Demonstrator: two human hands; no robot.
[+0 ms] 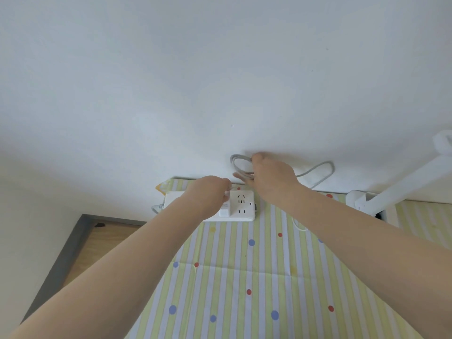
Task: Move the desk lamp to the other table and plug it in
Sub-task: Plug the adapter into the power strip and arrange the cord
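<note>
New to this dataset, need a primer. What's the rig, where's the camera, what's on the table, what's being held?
No robot here: a person works bare-handed, filmed by one wide-angle camera on their head, looking forward and down. The table wears a striped, dotted cloth and stands against a white wall. At its far edge lies a white power strip. The left hand is at the strip, fingers curled over a small white plug; the exact grip is hidden. The right hand holds a looped grey cord. The white desk lamp stands at the right.
</note>
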